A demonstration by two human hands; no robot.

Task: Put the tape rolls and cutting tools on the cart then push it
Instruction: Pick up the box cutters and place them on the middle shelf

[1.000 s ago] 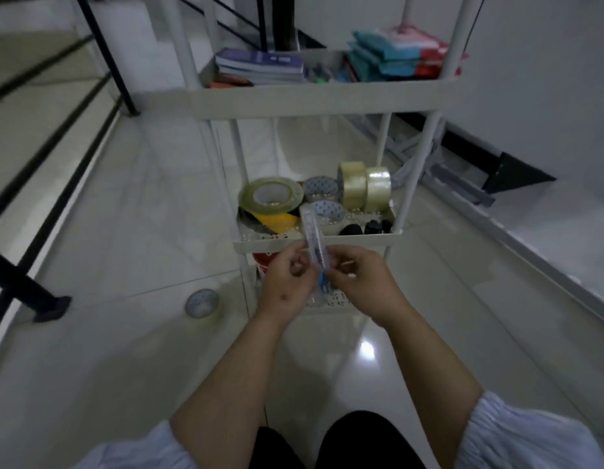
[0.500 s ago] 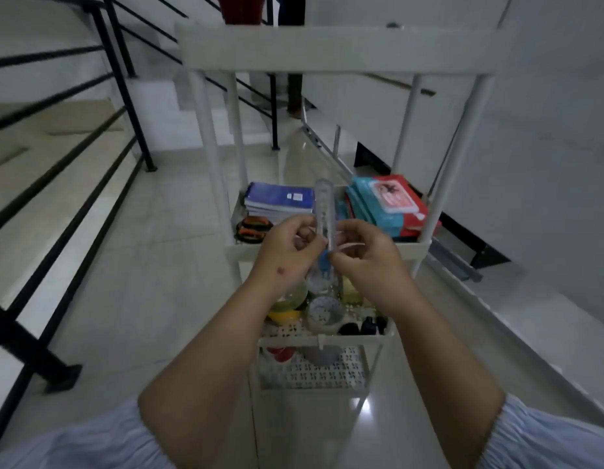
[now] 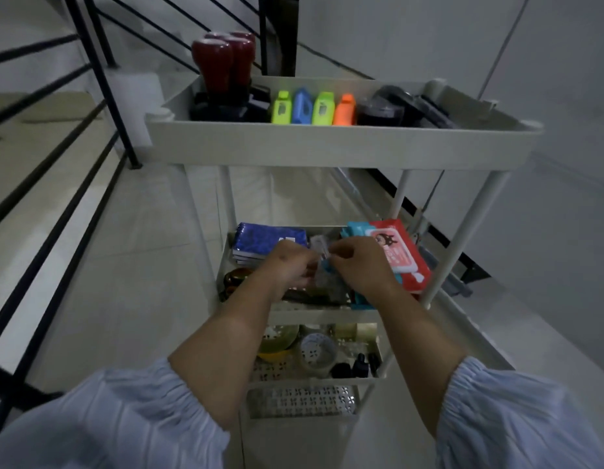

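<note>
A white tiered cart (image 3: 331,143) stands in front of me. Both hands are together over its second shelf. My left hand (image 3: 290,265) and my right hand (image 3: 358,265) both pinch a slim clear packaged cutter with a blue part (image 3: 322,257); most of it is hidden by my fingers. On the third shelf down lie tape rolls: a yellowish roll (image 3: 276,340), a patterned roll (image 3: 317,353) and clear rolls (image 3: 356,331), beside small black items (image 3: 356,365).
The top tray holds red-handled stamps (image 3: 222,59), coloured correction-fluid-like bottles (image 3: 314,108) and dark containers (image 3: 381,111). The second shelf carries blue notebooks (image 3: 266,240) and wipe packs (image 3: 395,255). Black stair railing (image 3: 97,72) runs on the left, a white wall on the right.
My view has risen from the tape shelf to the cart's top tray. My hands lifted the packaged cutter from the tape shelf up to the second shelf, still gripping it together.
</note>
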